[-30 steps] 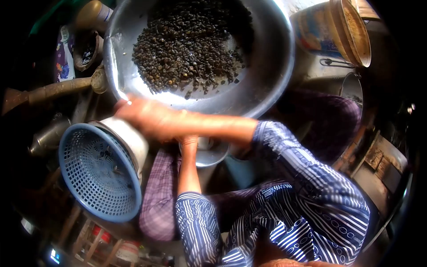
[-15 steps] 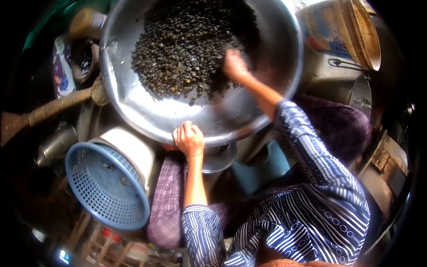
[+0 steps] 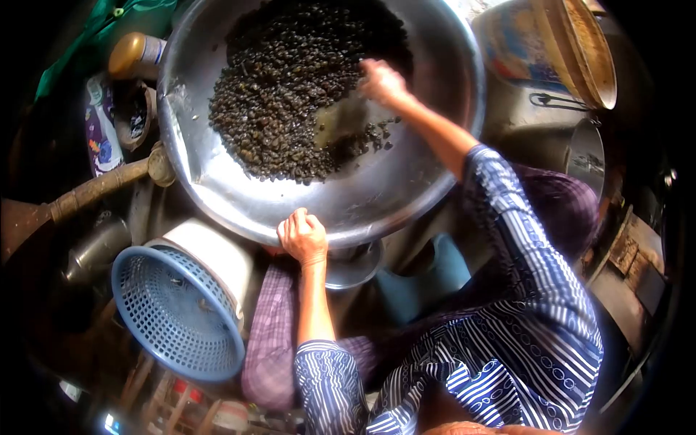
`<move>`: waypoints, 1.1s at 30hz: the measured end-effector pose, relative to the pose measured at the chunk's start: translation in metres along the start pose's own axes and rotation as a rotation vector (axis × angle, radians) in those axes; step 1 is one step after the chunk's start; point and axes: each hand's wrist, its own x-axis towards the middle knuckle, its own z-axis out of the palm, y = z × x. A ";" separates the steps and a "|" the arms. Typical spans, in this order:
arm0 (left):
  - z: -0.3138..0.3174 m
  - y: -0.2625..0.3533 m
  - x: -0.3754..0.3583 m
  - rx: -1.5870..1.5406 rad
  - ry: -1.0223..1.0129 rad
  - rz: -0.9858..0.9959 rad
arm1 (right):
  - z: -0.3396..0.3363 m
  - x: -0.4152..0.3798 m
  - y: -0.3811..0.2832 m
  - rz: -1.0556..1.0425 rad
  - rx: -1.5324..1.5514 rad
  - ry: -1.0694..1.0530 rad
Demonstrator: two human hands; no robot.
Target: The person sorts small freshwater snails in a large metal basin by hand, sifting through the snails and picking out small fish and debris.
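A wide metal basin (image 3: pixel 391 206) holds a heap of small dark shellfish (image 3: pixel 279 109), perhaps snails or clams. My left hand (image 3: pixel 303 238) is closed over the basin's near rim. Inside the basin, at the right side of the heap, is my right hand (image 3: pixel 384 85). It is smeared by motion, so whether its fingers hold anything cannot be made out. Murky liquid (image 3: pixel 337 119) shows in a gap in the heap just below that hand.
At the lower left a blue perforated basket (image 3: pixel 181 319) tilts against a white bucket (image 3: pixel 217 250). A stained bucket (image 3: pixel 518 47) lies tipped at the upper right. A wooden handle (image 3: pixel 98 188) and a yellow-lidded jar (image 3: pixel 129 56) are on the left.
My right hand has moved slightly up the basin. A gap with liquid has opened in the heap, and some shellfish now lie below it. My left hand stays on the rim.
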 end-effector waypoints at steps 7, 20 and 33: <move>-0.005 0.008 0.004 -0.005 0.004 -0.002 | -0.026 0.061 0.013 0.143 0.181 0.132; -0.004 0.007 0.001 0.023 -0.021 -0.014 | 0.047 -0.031 -0.126 -0.403 0.310 -0.163; -0.008 0.006 0.002 0.026 -0.038 -0.016 | -0.039 0.012 0.100 -0.088 0.015 0.268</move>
